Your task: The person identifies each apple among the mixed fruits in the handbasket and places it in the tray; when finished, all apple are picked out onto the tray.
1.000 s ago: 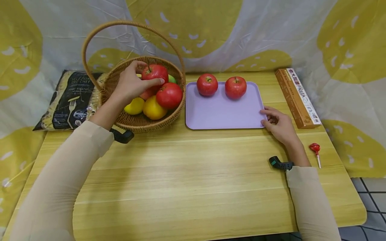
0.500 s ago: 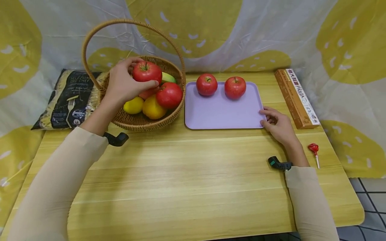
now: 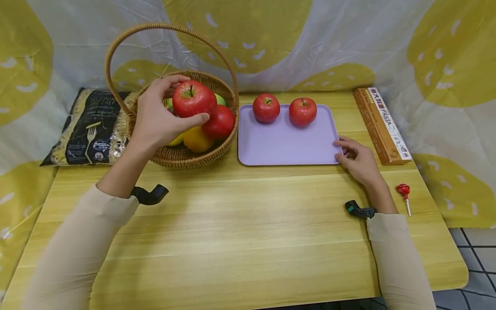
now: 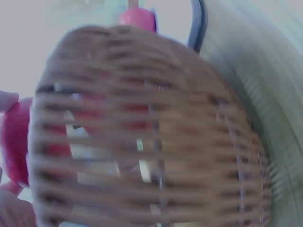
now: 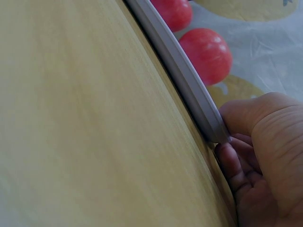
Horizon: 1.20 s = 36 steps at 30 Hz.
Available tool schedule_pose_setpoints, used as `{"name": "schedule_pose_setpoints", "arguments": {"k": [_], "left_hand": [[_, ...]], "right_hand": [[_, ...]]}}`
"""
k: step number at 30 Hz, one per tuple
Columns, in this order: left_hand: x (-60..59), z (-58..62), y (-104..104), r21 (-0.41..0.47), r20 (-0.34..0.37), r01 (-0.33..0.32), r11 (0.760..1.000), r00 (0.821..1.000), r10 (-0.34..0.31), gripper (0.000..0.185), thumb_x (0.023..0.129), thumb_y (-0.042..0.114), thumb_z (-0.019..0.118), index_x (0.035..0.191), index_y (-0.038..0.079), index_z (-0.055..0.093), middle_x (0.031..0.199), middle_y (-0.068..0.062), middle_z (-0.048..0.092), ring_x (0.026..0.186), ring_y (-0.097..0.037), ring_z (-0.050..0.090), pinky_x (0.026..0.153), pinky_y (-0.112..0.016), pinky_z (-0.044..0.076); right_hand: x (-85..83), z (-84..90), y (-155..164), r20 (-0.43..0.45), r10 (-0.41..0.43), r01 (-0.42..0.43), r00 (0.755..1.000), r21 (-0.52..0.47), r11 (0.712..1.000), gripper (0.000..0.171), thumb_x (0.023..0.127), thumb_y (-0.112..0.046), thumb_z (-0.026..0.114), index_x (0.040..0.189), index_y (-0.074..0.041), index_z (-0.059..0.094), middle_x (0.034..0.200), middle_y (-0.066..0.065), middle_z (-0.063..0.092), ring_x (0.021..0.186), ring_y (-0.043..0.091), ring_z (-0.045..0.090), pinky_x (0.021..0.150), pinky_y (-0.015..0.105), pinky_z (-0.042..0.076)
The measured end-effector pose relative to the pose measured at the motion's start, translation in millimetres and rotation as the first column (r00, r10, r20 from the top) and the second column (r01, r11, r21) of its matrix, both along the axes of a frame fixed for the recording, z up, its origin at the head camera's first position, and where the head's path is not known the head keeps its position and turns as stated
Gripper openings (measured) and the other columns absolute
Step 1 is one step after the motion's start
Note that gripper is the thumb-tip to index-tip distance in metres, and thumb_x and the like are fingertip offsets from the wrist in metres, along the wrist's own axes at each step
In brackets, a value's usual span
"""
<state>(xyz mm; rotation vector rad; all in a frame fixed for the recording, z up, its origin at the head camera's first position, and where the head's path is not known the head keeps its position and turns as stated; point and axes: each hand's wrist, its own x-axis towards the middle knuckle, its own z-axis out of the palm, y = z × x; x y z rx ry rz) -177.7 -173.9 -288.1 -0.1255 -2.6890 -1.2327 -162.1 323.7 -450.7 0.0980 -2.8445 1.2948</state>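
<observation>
1. The left hand is grasping a red apple; the thumb is lying under the front of the apple and the fingers are curling over its back side.
2. The apple is being held above the wicker basket, over the fruit, and it is not touching the table.
3. Under and beside the held apple, another red apple, a yellow-orange fruit and a green fruit are lying inside the basket. The basket handle is arching over the hand.
4. In the left wrist view the basket wall is filling the picture, blurred, with red fruit showing through the weave.
5. The right hand is pinching the near right corner of the lilac tray; in the right wrist view the thumb is lying on the tray rim and the fingers are curling under it.
6. Two red apples, one to the left and one to the right, are standing on the far part of the tray, a little apart from each other.
7. The tray is lying on the wooden table, just beside the basket.
8. A pasta box is lying to the right of the tray, and a red lollipop is lying near the right wrist.
9. A dark bag of pasta is lying to the left of the basket.
</observation>
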Motion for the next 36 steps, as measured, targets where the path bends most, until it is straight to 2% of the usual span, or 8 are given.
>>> {"name": "schedule_pose_setpoints", "arguments": {"k": [4,8,13,17,21,25,30,36], "left_hand": [[7.1,-1.3,14.4,0.027,-0.028,0.047,0.999,0.999,-0.046,0.072,0.065,0.046,0.086,0.129,0.038,0.056,0.127,0.006,0.055,0.110,-0.011,0.054,0.088,-0.038,0.055],[17.7,1.9,32.3,0.068,-0.045,0.110,0.992,0.993,-0.107,0.071,0.064,0.041,0.087,0.128,0.033,0.058,0.123,0.008,0.058,0.104,-0.010,0.058,0.085,-0.035,0.057],[30.1,10.7,59.4,0.117,-0.060,0.216,0.969,0.976,-0.210,0.069,0.067,0.032,0.087,0.128,0.022,0.058,0.122,0.005,0.062,0.104,-0.013,0.059,0.088,-0.036,0.054],[33.5,8.7,79.0,0.146,-0.050,0.273,0.951,0.962,-0.268,0.072,0.067,0.032,0.087,0.130,0.021,0.056,0.123,0.004,0.062,0.104,-0.012,0.060,0.091,-0.034,0.053],[28.1,-5.5,97.0,0.176,-0.057,0.318,0.932,0.948,-0.313,0.074,0.065,0.039,0.088,0.130,0.025,0.056,0.122,0.009,0.062,0.098,-0.009,0.060,0.085,-0.030,0.053],[19.5,-24.4,115.8,0.184,-0.067,0.353,0.918,0.936,-0.346,0.077,0.064,0.051,0.086,0.132,0.030,0.054,0.126,0.016,0.059,0.102,-0.004,0.057,0.082,-0.026,0.054],[14.2,-45.0,137.9,0.176,-0.052,0.385,0.906,0.923,-0.382,0.082,0.064,0.055,0.084,0.134,0.029,0.052,0.128,0.012,0.058,0.108,-0.003,0.056,0.085,-0.025,0.055],[9.6,-69.0,151.6,0.153,-0.005,0.329,0.932,0.943,-0.332,0.084,0.064,0.054,0.085,0.136,0.026,0.052,0.128,0.009,0.060,0.108,-0.006,0.057,0.090,-0.027,0.052]], "right_hand": [[-0.3,-0.9,0.7,0.004,-0.002,0.002,1.000,0.003,1.000,0.037,0.091,-0.017,0.068,0.127,-0.012,0.065,0.145,0.005,0.051,0.085,0.007,0.050,0.069,0.007,0.041],[-0.4,0.4,-0.5,0.005,0.002,-0.002,1.000,-0.008,1.000,0.037,0.091,-0.017,0.068,0.127,-0.014,0.065,0.145,0.003,0.051,0.085,0.007,0.051,0.069,0.007,0.041],[0.3,1.2,-0.4,0.008,0.000,0.000,1.000,-0.001,1.000,0.037,0.091,-0.017,0.068,0.128,-0.013,0.065,0.146,0.004,0.051,0.086,0.007,0.050,0.070,0.008,0.041],[0.8,1.1,0.1,0.006,0.001,-0.002,1.000,0.003,1.000,0.037,0.091,-0.017,0.068,0.128,-0.012,0.065,0.146,0.005,0.051,0.085,0.008,0.050,0.069,0.008,0.040],[0.9,2.1,-1.3,0.003,0.002,-0.002,1.000,-0.005,1.000,0.036,0.091,-0.018,0.068,0.127,-0.013,0.065,0.145,0.003,0.051,0.085,0.008,0.051,0.069,0.008,0.041],[1.1,2.7,-1.2,0.000,0.001,-0.001,1.000,-0.009,1.000,0.036,0.091,-0.018,0.068,0.126,-0.014,0.066,0.145,0.002,0.052,0.085,0.007,0.051,0.069,0.008,0.042],[1.4,2.5,-0.8,-0.001,0.002,-0.002,1.000,-0.010,1.000,0.036,0.091,-0.018,0.068,0.127,-0.014,0.066,0.145,0.002,0.051,0.085,0.007,0.052,0.069,0.008,0.042],[0.3,1.6,-0.5,-0.005,0.007,-0.007,1.000,-0.008,1.000,0.036,0.091,-0.018,0.068,0.127,-0.013,0.065,0.145,0.002,0.051,0.085,0.006,0.052,0.069,0.008,0.042]]}}
